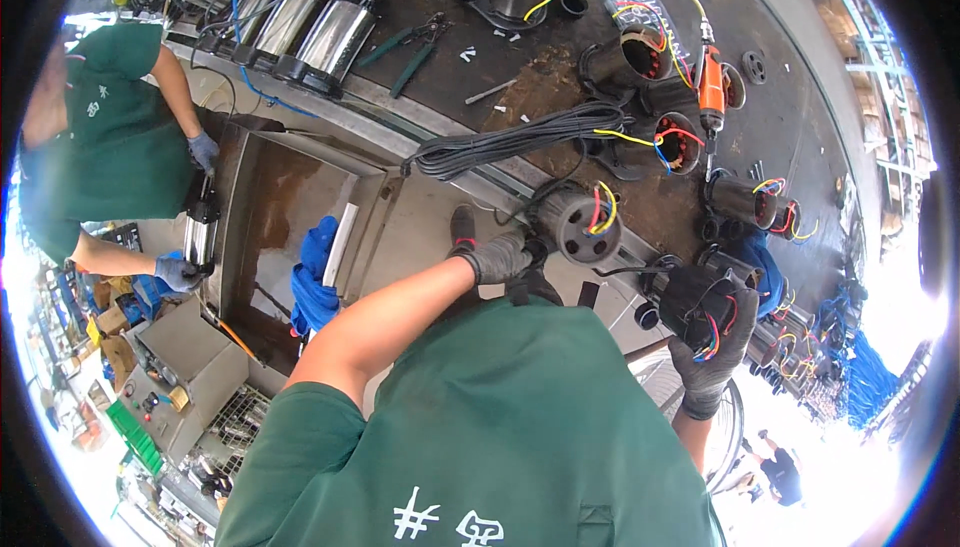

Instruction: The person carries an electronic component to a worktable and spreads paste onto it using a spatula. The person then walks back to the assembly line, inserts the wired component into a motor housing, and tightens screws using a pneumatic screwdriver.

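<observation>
My left hand (500, 259), in a dark grey glove, has its fingers closed on the lower left side of a black cylindrical housing (580, 224). The housing sits at the bench's near edge, its holed round end turned up, with red and yellow wires rising from it. Off to the right, my gloved right hand (712, 357) is closed round the near side of a black round part (697, 307) with red, blue and yellow wires hanging from it. That hand's fingers are partly hidden behind this part.
A coil of black cable (520, 139) lies along the bench edge. An orange power screwdriver (711, 92) hangs above more wired black housings (640, 55). Green-handled pliers (410, 52) and silver cylinders (340, 32) are farther left. A co-worker (130, 137) holds a silver cylinder (200, 237) beside a metal trough (240, 217).
</observation>
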Demonstrator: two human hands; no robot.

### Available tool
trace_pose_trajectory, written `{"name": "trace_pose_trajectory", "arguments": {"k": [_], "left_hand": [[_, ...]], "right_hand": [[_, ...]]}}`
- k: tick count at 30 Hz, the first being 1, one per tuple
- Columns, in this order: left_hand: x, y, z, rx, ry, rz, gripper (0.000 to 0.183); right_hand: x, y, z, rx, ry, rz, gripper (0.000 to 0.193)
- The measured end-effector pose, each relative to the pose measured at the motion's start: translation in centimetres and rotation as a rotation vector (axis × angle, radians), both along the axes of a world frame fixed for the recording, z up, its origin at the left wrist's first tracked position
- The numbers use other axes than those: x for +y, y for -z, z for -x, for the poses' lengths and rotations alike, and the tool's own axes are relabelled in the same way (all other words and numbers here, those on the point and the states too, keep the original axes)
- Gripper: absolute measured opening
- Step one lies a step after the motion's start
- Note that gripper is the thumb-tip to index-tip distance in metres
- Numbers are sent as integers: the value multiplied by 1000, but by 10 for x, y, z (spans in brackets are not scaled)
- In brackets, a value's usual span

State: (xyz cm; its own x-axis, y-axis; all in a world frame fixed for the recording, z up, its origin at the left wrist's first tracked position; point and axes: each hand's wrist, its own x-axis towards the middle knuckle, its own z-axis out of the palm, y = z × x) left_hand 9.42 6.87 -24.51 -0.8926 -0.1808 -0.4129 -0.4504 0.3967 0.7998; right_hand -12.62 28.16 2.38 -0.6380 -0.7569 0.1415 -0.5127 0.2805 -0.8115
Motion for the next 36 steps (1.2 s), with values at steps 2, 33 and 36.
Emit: {"name": "trace_pose_trajectory", "arguments": {"k": [2, 33, 36], "left_hand": [[1, -12, 13, -109, 292, 17, 49], [-53, -124, -41, 123, -863, 268, 56], [-27, -121, -68, 225, -1135, 11, 55]], "right_hand": [[0, -3, 4, -40, -29, -84, 110], [-32, 32, 20, 144, -279, -127, 127], [-35, 31, 21, 159, -290, -122, 129]]}}
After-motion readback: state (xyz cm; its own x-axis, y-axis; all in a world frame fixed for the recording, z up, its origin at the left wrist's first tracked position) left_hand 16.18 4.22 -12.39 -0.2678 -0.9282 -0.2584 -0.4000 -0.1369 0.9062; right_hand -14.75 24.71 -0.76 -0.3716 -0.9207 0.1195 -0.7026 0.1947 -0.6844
